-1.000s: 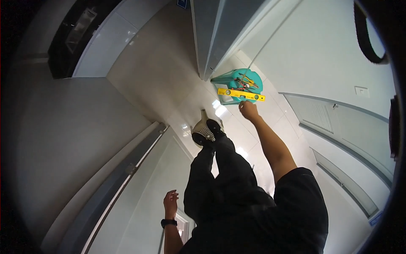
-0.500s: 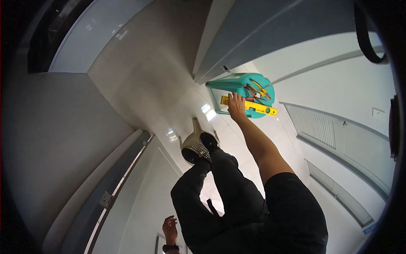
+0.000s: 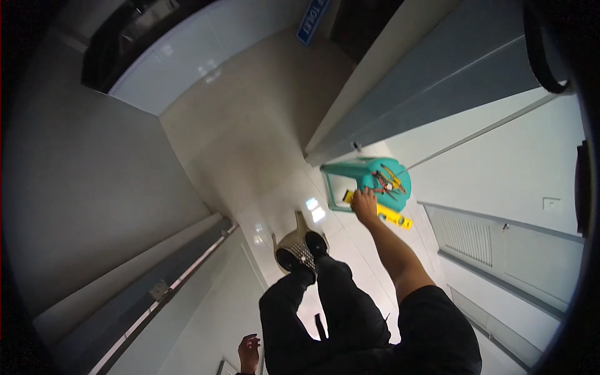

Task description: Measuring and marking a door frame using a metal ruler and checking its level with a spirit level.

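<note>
My right hand (image 3: 365, 205) is closed around a yellow spirit level (image 3: 395, 217), near its left end. The level lies along the near edge of a teal plastic stool (image 3: 402, 181); I cannot tell whether it touches the stool. On the stool's seat are pliers with yellow handles (image 3: 394, 179) and other tools with red handles (image 3: 379, 181), partly overlapping. My left hand (image 3: 249, 351) hangs low beside my left leg, its fingers loosely bent and apart, holding nothing.
My feet, in black shoes, stand on a beige stool (image 3: 301, 242) with a perforated top. A grey door frame (image 3: 369, 106) rises behind the teal stool. White doors with louvred vents (image 3: 465, 236) are to the right. A blue sign (image 3: 311, 22) and a dark counter (image 3: 119, 44) are farther off.
The view has shifted, so the scene sits lower and the blue sign now shows. My right hand has drawn the spirit level slightly toward me, relative to the teal stool.
</note>
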A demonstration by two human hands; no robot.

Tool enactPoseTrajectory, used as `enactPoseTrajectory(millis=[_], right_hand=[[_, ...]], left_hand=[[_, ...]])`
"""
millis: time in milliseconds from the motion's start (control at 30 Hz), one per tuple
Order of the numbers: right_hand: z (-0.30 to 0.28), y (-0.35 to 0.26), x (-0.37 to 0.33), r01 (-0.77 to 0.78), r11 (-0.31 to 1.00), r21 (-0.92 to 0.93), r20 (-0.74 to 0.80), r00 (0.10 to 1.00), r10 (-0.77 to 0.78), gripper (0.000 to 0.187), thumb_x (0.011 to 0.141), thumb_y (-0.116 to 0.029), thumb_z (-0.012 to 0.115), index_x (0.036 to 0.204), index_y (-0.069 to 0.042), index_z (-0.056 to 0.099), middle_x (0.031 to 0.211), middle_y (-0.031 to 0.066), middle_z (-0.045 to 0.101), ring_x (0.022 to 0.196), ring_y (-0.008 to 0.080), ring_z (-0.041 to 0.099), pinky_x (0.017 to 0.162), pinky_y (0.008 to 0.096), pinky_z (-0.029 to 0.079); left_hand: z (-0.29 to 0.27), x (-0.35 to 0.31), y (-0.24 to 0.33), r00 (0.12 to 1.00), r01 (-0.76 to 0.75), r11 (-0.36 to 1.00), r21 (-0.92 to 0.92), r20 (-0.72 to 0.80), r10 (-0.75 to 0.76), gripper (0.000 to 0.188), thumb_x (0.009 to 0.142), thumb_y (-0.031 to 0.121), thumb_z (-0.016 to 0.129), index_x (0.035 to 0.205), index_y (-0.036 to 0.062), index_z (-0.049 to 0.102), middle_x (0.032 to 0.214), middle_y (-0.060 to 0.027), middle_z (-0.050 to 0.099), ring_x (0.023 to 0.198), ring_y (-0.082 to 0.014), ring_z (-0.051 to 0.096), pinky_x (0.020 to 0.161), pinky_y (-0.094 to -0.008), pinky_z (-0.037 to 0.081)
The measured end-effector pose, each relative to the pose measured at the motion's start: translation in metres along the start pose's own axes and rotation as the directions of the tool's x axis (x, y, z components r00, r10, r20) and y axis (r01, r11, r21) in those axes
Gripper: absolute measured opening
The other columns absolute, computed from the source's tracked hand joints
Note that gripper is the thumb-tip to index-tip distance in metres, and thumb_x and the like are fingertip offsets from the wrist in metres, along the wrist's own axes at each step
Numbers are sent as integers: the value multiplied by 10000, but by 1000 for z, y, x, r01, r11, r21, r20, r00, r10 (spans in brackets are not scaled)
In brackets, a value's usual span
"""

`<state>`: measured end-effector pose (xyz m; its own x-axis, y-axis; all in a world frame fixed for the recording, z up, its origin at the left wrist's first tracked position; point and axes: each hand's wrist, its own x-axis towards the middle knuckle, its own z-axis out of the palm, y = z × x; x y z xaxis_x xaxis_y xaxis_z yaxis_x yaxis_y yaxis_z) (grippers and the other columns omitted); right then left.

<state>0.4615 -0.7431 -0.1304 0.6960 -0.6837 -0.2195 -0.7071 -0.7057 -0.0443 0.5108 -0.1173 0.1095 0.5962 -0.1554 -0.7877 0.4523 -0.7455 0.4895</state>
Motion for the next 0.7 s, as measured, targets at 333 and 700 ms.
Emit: enactPoseTrajectory(millis=[333, 700], right_hand=[[-319, -140, -96, 367, 853, 372, 61, 907, -417, 649, 790, -438, 825, 1224, -12, 598, 1024, 204, 714, 979, 403, 668, 891, 504, 510], [-758, -241, -177, 670, 430, 605, -287, 687, -668, 583, 842, -362, 826, 1204, 41, 610, 1082, 211, 710, 1029, 352, 688, 890, 403, 546]], left_hand=[[-7, -76, 197, 882, -442, 886, 141, -112, 458, 448, 939, 149, 742, 1331, 34, 558, 955, -119, 762, 821, -244, 747, 760, -372, 605], [-52, -195, 478, 359, -896, 384, 223, -145, 922, 953, 790, 241, 915, 1513, -9, 347, 1457, -225, 513, 1357, -358, 515, 1124, -469, 413]])
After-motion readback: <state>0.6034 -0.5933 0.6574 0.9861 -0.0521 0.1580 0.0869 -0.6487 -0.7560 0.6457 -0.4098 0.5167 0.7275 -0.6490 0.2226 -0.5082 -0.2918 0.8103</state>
